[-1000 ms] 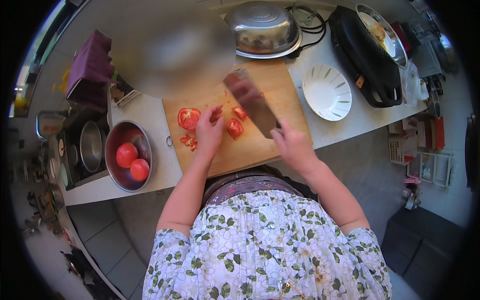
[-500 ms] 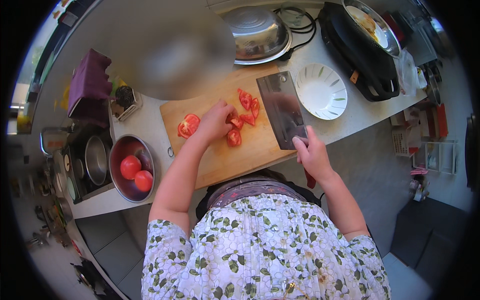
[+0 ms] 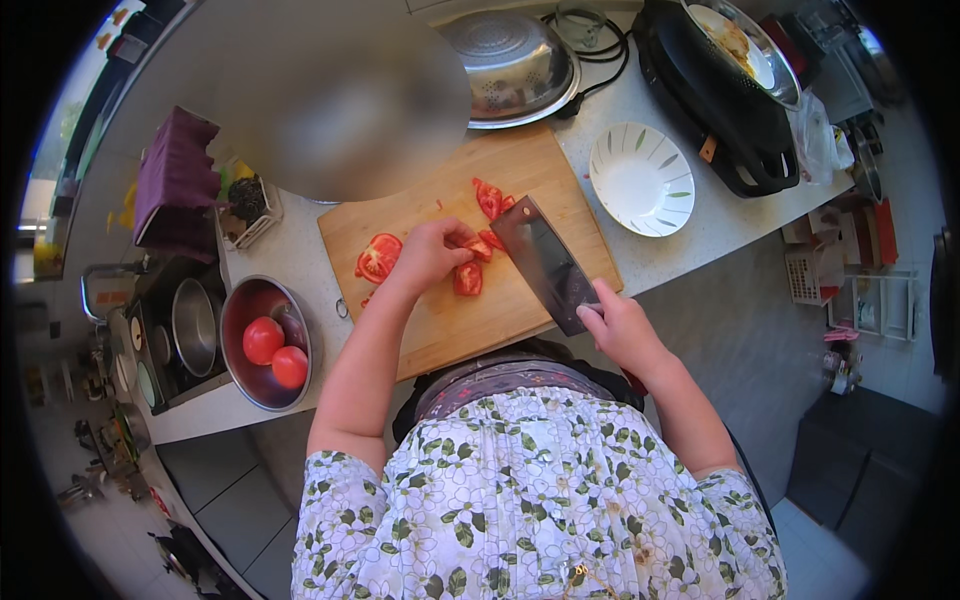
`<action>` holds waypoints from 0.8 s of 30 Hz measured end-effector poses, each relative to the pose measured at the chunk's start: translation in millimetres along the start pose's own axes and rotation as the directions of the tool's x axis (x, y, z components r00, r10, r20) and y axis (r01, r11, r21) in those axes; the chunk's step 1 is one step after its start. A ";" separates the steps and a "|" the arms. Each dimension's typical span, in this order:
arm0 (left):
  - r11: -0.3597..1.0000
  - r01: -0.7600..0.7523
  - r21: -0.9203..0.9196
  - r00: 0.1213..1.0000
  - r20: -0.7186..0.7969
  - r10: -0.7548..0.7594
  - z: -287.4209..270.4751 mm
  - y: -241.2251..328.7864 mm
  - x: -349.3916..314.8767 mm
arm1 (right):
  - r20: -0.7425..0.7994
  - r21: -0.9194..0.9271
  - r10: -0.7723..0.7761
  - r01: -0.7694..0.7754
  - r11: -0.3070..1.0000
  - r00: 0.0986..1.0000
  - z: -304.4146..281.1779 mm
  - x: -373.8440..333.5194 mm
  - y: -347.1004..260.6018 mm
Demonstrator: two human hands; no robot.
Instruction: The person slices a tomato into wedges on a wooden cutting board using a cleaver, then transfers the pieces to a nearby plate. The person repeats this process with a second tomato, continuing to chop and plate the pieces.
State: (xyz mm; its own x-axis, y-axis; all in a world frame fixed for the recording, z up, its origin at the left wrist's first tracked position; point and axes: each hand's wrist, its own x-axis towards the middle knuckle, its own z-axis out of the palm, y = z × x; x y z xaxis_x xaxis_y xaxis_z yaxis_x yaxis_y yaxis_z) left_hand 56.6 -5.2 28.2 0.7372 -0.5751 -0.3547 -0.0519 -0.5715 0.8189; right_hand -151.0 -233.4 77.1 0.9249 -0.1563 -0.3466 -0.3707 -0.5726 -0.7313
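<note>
A wooden cutting board (image 3: 462, 332) lies on the counter in front of me, with a cut tomato half (image 3: 379, 257) at its left. My left hand (image 3: 428, 256) has its fingertips closed on a tomato piece (image 3: 479, 248). Just below that lies another tomato chunk (image 3: 467, 279), and several tomato wedges (image 3: 488, 197) are farther up the board. Gripped in my right hand (image 3: 622, 328) is a cleaver (image 3: 541, 262); its broad dark blade is tilted over the right of the board, its edge side close to the pieces.
To the left, a metal bowl (image 3: 231, 352) contains two whole tomatoes (image 3: 264, 340). A white plate (image 3: 640, 178) sits right of the board. Behind are an upturned steel colander (image 3: 512, 65) and a black appliance (image 3: 715, 100). A large blurred shape covers the upper left.
The cleaver has shifted left and its blade has turned, so its far end now reaches the wedges. My left hand stays on the tomato, its fingers slightly higher.
</note>
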 end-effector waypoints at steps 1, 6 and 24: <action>1.000 0.007 -0.022 1.000 -0.008 -0.007 0.4 -1.1 -0.5 | -0.014 -0.013 -0.040 0.039 0.999 0.999 1.3 -2.0 2.8; 0.997 0.036 -0.074 0.998 -0.049 -0.039 2.3 -3.0 -1.4 | -0.009 -0.038 -0.078 0.077 0.996 0.997 5.0 -7.6 8.4; 0.669 -0.142 -0.730 0.985 -0.173 0.020 -43.6 139.8 -81.5 | -0.123 0.407 0.192 -0.127 0.905 0.974 -19.8 -9.2 0.7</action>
State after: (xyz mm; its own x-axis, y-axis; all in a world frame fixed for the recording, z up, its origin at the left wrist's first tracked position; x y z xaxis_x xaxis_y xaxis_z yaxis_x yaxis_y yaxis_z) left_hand 18.6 -12.7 191.3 0.8414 -0.4768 -0.2545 0.3522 0.1265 0.9273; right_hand -158.1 -248.3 91.4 0.8397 -0.3611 -0.4057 -0.4871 -0.1705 -0.8565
